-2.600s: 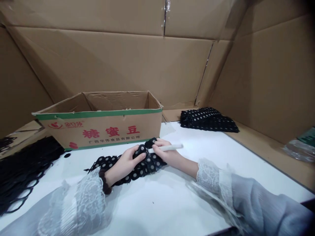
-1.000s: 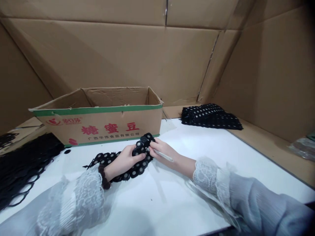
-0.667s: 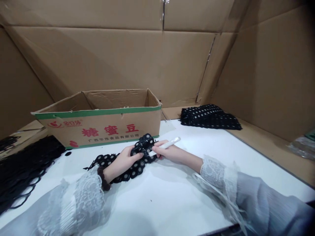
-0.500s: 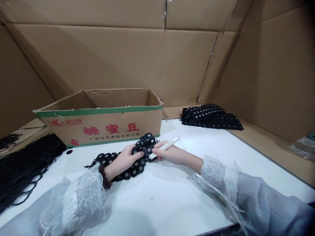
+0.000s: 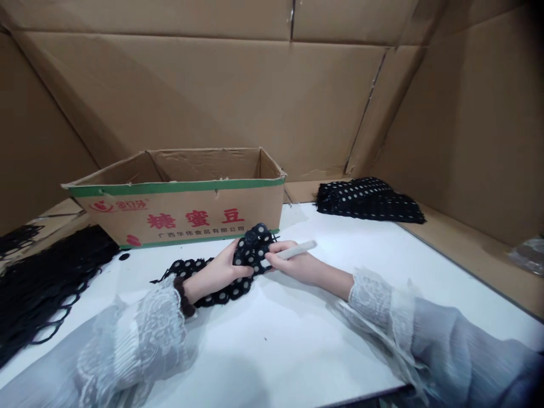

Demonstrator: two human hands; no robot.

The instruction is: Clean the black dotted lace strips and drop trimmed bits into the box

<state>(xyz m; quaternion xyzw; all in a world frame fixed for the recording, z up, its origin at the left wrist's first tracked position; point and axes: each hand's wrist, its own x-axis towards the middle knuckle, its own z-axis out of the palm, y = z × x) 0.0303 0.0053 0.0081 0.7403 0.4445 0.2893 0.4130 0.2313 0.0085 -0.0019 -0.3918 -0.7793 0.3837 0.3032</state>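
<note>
A black lace-like fabric piece with rows of pale round dots point(image 5: 255, 246) is gripped by my left hand point(image 5: 219, 273), thumb in front and the other fingers mostly hidden behind it. Part of the piece trails leftward under that wrist, over the white table. My right hand point(image 5: 293, 262) pinches a slim white pen-like tool point(image 5: 298, 249). Its lower end meets the right side of the dotted fabric, while the other end points up to the right. Some fingers of the right hand lie at or behind the fabric's edge.
Behind my hands stands an open cardboard box point(image 5: 195, 218) with a green rim. Black lace point(image 5: 51, 277) is heaped at the left, with a small black disc point(image 5: 124, 256) near it. Folded dotted black fabric point(image 5: 369, 199) lies at the back right. Cardboard walls point(image 5: 204, 96) surround the white table point(image 5: 297, 340).
The view has shifted slightly. The white tool now lies flatter. The held part of the fabric shows more of its face between my hands, and both hands keep their grip.
</note>
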